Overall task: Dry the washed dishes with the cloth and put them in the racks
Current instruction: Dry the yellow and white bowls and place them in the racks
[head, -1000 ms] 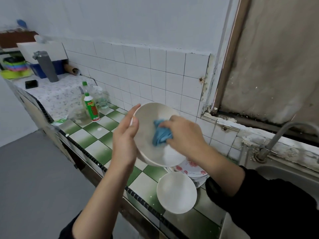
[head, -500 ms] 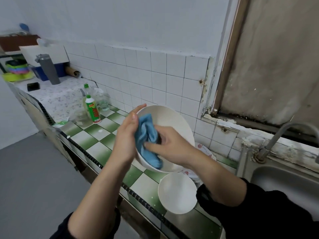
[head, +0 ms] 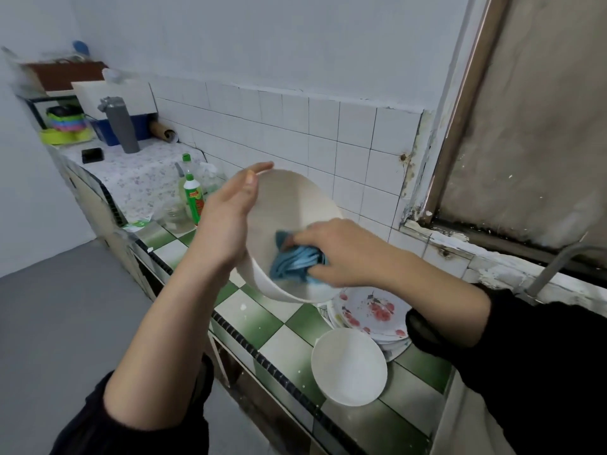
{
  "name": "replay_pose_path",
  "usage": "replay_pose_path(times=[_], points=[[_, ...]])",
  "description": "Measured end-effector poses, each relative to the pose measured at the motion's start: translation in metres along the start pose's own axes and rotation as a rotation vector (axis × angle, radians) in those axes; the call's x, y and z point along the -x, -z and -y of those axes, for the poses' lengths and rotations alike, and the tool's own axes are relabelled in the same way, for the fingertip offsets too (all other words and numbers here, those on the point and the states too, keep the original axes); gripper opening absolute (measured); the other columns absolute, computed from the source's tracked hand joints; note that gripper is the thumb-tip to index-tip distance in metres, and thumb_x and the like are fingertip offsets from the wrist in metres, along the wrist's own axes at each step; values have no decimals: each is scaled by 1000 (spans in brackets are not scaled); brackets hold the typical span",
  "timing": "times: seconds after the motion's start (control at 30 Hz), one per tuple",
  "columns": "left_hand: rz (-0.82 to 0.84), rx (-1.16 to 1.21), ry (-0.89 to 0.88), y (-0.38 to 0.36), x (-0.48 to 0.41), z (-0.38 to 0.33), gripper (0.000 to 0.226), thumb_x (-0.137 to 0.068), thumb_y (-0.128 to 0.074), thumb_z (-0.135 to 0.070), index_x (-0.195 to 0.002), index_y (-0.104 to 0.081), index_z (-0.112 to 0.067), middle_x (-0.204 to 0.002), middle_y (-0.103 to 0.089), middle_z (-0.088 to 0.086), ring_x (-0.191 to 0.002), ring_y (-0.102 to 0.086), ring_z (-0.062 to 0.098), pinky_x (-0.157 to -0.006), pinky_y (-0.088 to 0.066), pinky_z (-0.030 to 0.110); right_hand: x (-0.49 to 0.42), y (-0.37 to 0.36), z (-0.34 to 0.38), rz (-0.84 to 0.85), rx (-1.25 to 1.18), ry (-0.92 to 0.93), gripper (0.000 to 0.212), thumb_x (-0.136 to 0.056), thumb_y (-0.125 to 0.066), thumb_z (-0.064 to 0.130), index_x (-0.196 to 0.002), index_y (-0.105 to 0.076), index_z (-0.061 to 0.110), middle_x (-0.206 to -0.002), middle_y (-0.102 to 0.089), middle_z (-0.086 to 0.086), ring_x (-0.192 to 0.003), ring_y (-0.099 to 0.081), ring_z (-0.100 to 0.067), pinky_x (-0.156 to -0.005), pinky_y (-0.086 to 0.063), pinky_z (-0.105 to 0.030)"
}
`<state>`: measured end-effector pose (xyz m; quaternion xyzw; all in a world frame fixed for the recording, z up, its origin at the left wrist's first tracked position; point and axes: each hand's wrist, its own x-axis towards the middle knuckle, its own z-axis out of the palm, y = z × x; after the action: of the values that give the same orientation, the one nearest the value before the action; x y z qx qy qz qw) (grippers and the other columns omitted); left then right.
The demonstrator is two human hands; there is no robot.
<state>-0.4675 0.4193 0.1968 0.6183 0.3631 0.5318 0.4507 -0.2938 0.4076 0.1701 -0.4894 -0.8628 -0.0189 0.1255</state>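
Step in hand: drying the inside of the white bowl (head: 289, 205) with the blue cloth (head: 297, 262).
Landmark: the white bowl, held tilted in the air above the tiled counter (head: 253, 323).
Left hand (head: 226, 224): flat against the bowl's outer wall on the left side, fingers extended up past the rim; it supports the bowl by palm pressure rather than a closed fist.
Right hand (head: 341, 254): inside the bowl's lower part, clenched around the bunched cloth and pressing it to the inner wall.
Progress, as judged: early; at least two other items wait undried.
Waiting dishes: a second white bowl (head: 349, 366) sits on the counter below and right of the held bowl; a stack of flowered plates (head: 371, 310) lies just under its lower rim.
Next move, as judged: turn the bowl against the left palm so the cloth reaches the remaining inner wall and the outside, then carry it to a rack.
Racks: none identifiable in view.
Surface: green-and-white checked tiles with a dark edge strip.
Room: white wall tiles behind the bowl; detergent bottles (head: 192, 195) left of it; a tap (head: 555, 264) far right.
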Motion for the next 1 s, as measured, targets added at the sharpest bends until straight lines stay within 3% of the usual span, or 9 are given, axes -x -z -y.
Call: replay_pose_path(times=[0.07, 0.17, 0.27, 0.37, 0.47, 0.57, 0.67, 0.73, 1.0], points=[[-46, 0, -2, 0, 2, 4, 27, -97, -43, -39, -110, -66, -34, -106, -67, -9, -106, -61, 21, -95, -47, 41, 3, 5, 13, 244, -383, -61, 31, -83, -59, 22, -113, -64, 24, -85, -66, 4, -75, -59, -11, -72, -50, -30], [-43, -53, -12, -11, 12, 14, 29, -103, -40, -26, -119, -65, -21, -105, -64, -14, -102, -58, 7, -91, -44, 23, 8, -2, 38, 399, -1301, -199, 50, -77, -60, 24, -125, -49, 16, -107, -60, 0, -97, -59, -10, -87, -47, -22], [-60, 54, 135, -2, 12, 20, 32, -104, -35, -29, -121, -62, -27, -114, -66, 0, -104, -62, 16, -93, -48, 33, 12, -10, 37, 333, -951, -68, 73, -76, -81, 22, -136, -40, 20, -127, -56, 8, -117, -54, -4, -102, -42, -22], [-37, 89, 383, 13, 4, 26, 35, -104, -33, -39, -130, -55, -33, -129, -60, 3, -103, -62, 23, -94, -45, 44, 11, 2, 23, 263, -563, 22, 58, -75, -83, 15, -125, -54, 17, -110, -63, 0, -99, -59, -16, -90, -48, -33], [24, -114, 268, 18, -2, 31, 37, -103, -34, -42, -128, -58, -31, -131, -52, -3, -110, -55, 7, -97, -42, 37, 10, 8, 15, 262, -916, -29, 60, -67, -82, 6, -120, -57, 18, -114, -65, -5, -107, -61, -25, -97, -50, -43], [283, -141, 138, 31, -6, 31, 48, -84, -44, -65, -93, -77, -31, -119, -66, 1, -110, -61, 18, -95, -46, 40, 12, 14, 2, 220, -1269, -31, 68, -56, -80, 0, -119, -57, 10, -114, -66, -5, -107, -63, -24, -97, -52, -43], [486, -104, 64, 44, -6, 31, 55, -72, -62, -71, -102, -77, -28, -97, -74, 8, -79, -69, 19, -61, -49, 27, 13, 18, -13, 108, -1433, -83, 73, -45, -82, -6, -112, -58, 13, -104, -72, 3, -102, -67, -19, -86, -56, -34], [547, -14, 86, 45, -6, 35, 59, -64, -75, -68, -110, -74, -31, -103, -74, 9, -85, -70, 21, -66, -52, 33, 13, 24, -20, -41, -1470, -179, 69, -48, -83, -6, -110, -58, 14, -99, -74, 4, -98, -68, -17, -80, -57, -29], [126, 143, 223, 2, 2, 48, 31, -77, -69, -25, -108, -72, -27, -80, -75, 8, -66, -68, 13, -59, -55, 21, 16, 36, -32, -533, -1537, -391, 27, -80, -67, 22, -108, -64, 23, -101, -71, 1, -95, -67, -14, -89, -54, -35]])
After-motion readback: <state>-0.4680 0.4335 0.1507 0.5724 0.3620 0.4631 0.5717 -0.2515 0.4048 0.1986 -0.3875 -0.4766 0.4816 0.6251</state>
